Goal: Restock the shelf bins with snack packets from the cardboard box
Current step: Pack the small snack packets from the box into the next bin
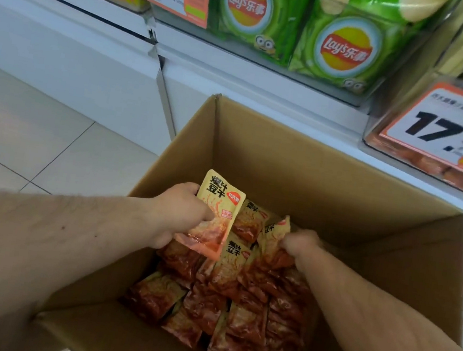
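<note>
Early going, by my read: your left hand [180,212] grips one snack packet [214,217] lifted above the pile, your right hand [299,243] clutches packets still in the well-stocked cardboard box [329,171], nothing binned yet.

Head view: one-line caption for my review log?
Both hands, left hand and right hand, grasp snack packets inside cardboard box.

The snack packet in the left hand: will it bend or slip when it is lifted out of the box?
The snack packet is probably floppy: it is a thin flat pouch and bends slightly above the left hand. Its glossy film may be somewhat slippery. It seems light, since a loose grip at one edge holds it above the cardboard box.
</note>
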A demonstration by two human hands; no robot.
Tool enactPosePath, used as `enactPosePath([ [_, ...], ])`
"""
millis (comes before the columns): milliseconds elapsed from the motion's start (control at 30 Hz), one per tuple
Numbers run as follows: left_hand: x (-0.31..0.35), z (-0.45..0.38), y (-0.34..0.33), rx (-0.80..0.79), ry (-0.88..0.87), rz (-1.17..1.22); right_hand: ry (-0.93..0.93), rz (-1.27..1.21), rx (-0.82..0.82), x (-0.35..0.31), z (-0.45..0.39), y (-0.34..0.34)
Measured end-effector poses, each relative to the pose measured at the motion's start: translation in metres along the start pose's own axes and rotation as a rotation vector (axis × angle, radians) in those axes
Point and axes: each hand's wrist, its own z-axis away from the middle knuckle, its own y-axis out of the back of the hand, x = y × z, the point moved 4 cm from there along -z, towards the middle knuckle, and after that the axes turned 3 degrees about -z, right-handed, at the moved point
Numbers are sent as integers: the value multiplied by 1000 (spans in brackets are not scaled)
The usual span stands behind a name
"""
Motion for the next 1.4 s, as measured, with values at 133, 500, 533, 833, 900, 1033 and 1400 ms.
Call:
enactPosePath([
  [133,6,16,-8,-8,-47,69,104,-41,-95,-7,54,46],
  [500,54,85,-51,-183,-193,401,406,-643,-427,-12,188,148],
  [533,61,95,-56,-246,-209,431,426,-653,-434,-14,194,149],
  [833,84,138,-62,-193,-691,176,573,-598,-245,-25,225,153],
  [900,86,142,-60,-183,-734,157,601,-562,-237,-28,228,160],
  [1033,94,148,-59,-190,-781,90,661,-521,-247,-35,237,182],
  [1400,154,175,-103,-251,-1025,-81,854,-539,-166,-33,253,257],
])
